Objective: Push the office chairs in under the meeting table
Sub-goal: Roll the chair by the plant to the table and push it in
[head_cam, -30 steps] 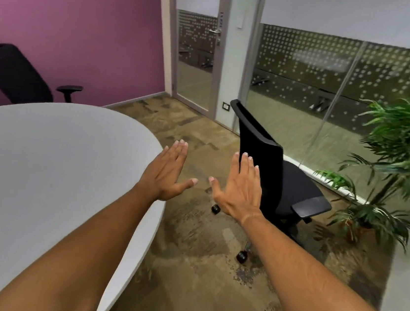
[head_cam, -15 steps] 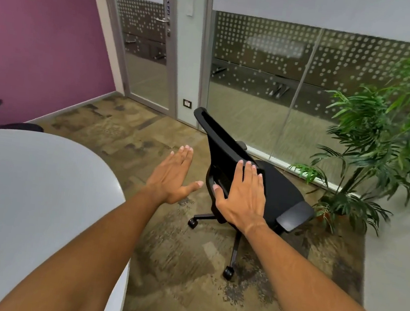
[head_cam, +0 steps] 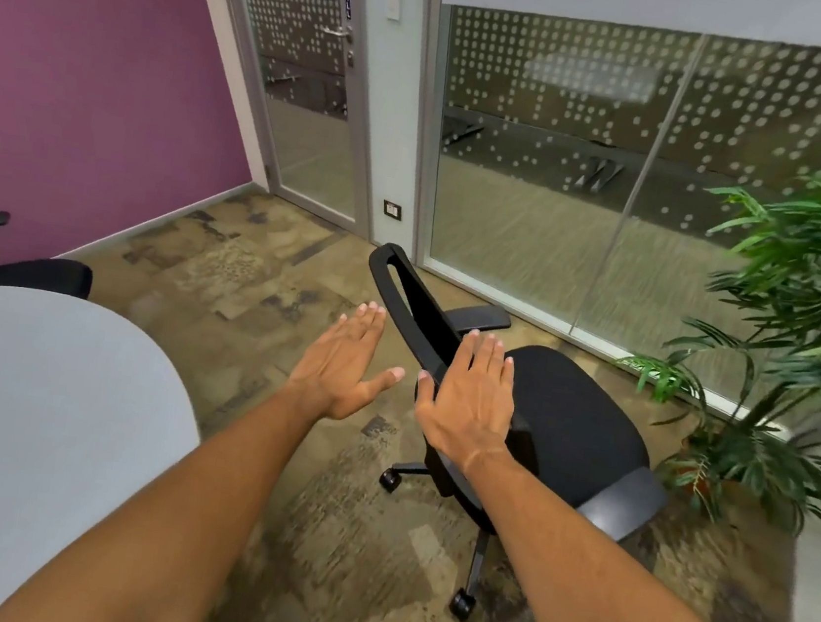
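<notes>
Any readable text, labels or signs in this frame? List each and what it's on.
"PULL" - vertical sign on the glass door, above the handle.
Wall outlet plate beside the door: markings too small to read.
Nothing else legible; chairs and table show no branding.

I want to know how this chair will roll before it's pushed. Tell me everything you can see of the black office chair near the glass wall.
The black office chair stands upright on the carpet, apart from the grey table. It has a thin curved backrest, a fabric-looking seat, two grey armrest pads and a star base with castors, two of them visible. It faces away from the table, toward the potted plant. The open right hand overlaps the backrest; contact is unclear.
</notes>
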### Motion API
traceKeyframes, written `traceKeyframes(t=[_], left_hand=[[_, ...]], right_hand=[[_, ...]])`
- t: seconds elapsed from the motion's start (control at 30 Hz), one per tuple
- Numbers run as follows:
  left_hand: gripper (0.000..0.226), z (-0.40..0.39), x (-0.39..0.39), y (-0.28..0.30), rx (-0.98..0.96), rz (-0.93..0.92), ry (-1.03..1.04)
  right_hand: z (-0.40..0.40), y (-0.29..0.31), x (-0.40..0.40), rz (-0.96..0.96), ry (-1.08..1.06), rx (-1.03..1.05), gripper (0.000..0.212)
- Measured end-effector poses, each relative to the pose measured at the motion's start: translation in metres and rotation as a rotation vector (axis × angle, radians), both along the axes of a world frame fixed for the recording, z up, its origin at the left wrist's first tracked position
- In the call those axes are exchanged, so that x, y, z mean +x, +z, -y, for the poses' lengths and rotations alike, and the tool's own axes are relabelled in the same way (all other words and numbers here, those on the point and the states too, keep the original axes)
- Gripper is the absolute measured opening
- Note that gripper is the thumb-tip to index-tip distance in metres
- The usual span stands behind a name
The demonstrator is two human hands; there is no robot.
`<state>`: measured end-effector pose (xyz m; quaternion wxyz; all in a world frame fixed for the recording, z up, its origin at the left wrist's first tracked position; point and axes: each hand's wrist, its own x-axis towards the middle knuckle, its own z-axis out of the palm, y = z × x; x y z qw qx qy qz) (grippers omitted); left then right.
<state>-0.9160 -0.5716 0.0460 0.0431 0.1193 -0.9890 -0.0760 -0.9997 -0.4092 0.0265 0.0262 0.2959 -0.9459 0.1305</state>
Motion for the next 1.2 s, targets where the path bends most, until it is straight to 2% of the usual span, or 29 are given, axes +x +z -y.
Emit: traceKeyframes(t=[0.27,0.53,0.73,0.83,1.0,1.2], left_hand=[[0.078,0.032,-0.075,-0.014,0.068,0.018,-0.082],[0.074,0.060,-0.155,-0.018,0.142,0.048,-0.167],[0.069,0.083,-0.195,-0.028,0.007,0.209,-0.210],[0.062,0.090,-0.202,-0.027,-0.091,0.305,-0.217],[0.057,0.091,-0.194,-0.029,-0.159,0.362,-0.193],[0.061,0.070,-0.171,-0.026,-0.142,0.385,-0.115]], right_hand=[[0.019,-0.022,-0.018,0.118,-0.060,0.087,0.089],[0.024,-0.019,-0.018,0.175,-0.062,0.122,0.087],[0.028,-0.021,-0.018,0.204,-0.103,0.103,0.089],[0.029,-0.019,-0.018,0.238,-0.167,0.072,0.091],[0.030,-0.021,-0.015,0.261,-0.218,0.074,0.089],[0.008,-0.021,-0.009,0.242,-0.209,0.102,0.088]])
